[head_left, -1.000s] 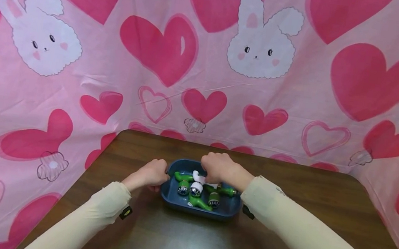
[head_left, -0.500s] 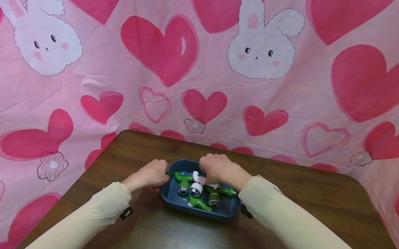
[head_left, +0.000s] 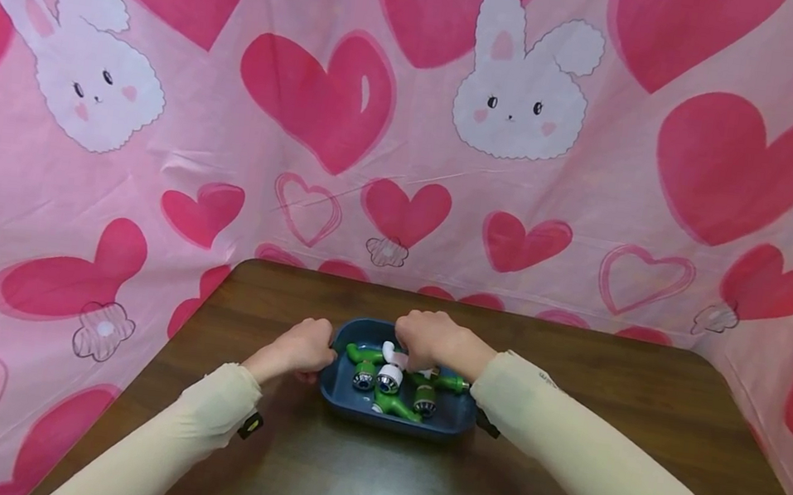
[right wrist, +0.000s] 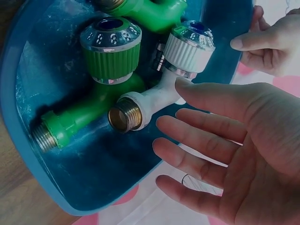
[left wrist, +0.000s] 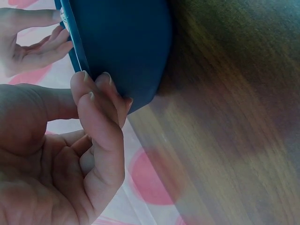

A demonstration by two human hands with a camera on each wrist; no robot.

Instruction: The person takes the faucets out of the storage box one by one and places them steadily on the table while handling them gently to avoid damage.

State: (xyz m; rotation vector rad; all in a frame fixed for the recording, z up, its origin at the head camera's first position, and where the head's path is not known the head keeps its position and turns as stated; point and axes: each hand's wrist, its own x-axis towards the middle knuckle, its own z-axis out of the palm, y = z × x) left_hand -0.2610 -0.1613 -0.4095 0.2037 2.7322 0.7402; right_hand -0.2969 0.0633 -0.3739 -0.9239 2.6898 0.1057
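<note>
My left hand (head_left: 301, 346) pinches the left rim of a blue rectangular tray (head_left: 396, 425); in the left wrist view its thumb and curled fingers meet at the tray wall (left wrist: 122, 47). Inside the tray lie several water taps. One is a white tap (right wrist: 161, 96) with a chrome-topped knob and a brass threaded inlet. Over it is my right hand (right wrist: 225, 136), thumb tip overlapping the tap body, the other fingers loosely extended and spread. Beside it lies a green tap (right wrist: 112, 61) with a ribbed knob. Another green tap (head_left: 394, 404) lies at the tray's front.
The tray stands on a dark brown wooden table (head_left: 365, 486). A pink cloth (head_left: 409, 149) printed with hearts and rabbits hangs behind and along both sides of the table.
My right hand has shifted very slightly left and lower over the taps. My left hand, the tray and the taps stay practically in place.
</note>
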